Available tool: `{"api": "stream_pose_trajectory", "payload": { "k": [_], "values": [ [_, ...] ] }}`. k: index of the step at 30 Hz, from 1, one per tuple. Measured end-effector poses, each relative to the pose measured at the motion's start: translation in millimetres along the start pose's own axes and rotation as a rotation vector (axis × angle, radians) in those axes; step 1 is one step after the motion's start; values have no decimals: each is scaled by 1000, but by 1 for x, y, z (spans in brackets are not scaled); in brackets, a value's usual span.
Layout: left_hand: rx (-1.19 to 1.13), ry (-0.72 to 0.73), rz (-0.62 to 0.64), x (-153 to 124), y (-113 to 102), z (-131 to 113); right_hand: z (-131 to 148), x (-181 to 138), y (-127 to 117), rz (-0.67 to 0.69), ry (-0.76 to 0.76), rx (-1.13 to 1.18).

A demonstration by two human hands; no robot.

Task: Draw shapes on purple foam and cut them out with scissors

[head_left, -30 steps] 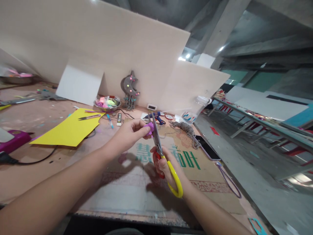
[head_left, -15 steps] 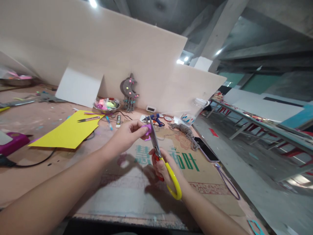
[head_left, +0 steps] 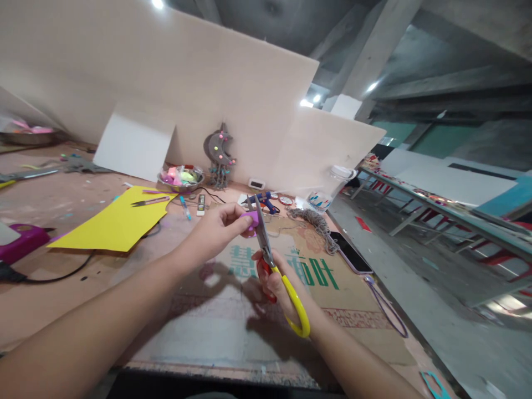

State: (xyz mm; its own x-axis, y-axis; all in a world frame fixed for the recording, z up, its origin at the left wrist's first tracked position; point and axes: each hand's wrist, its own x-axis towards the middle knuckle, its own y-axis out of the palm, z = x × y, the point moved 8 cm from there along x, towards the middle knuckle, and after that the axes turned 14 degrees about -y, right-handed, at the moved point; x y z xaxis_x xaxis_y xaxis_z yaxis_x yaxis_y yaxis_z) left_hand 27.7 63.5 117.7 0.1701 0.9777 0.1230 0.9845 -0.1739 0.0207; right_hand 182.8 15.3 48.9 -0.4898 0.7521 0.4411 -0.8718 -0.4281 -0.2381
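Observation:
Between thumb and fingers, my left hand pinches a small purple piece that looks like paper or foam sheet. My right hand grips a pair of scissors with a yellow and a red handle loop. The blades point up and away, slightly parted, with the purple piece between or right against them. Both hands are raised over a flattened cardboard sheet printed with green characters. My left fingertips partly cover the purple piece, so its full shape is hidden.
A yellow sheet with a craft knife lies left. Farther back are a bowl of coloured clay, a blue glue gun, grey yarn and a moon ornament. A phone lies near the right table edge.
The purple piece has turned slightly in my left fingers, and its lower part shows differently beside the blades. The scissors' handles have shifted very little; both arms stay nearly in place.

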Motion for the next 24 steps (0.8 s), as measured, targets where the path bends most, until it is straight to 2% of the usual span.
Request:
{"api": "stream_pose_trajectory", "payload": {
  "k": [11,24],
  "values": [
    [14,5,11,1,0,2,0,1,2,-11,49,76],
    [32,-20,0,2,-3,3,-1,0,0,-11,63,53]
  ]
}}
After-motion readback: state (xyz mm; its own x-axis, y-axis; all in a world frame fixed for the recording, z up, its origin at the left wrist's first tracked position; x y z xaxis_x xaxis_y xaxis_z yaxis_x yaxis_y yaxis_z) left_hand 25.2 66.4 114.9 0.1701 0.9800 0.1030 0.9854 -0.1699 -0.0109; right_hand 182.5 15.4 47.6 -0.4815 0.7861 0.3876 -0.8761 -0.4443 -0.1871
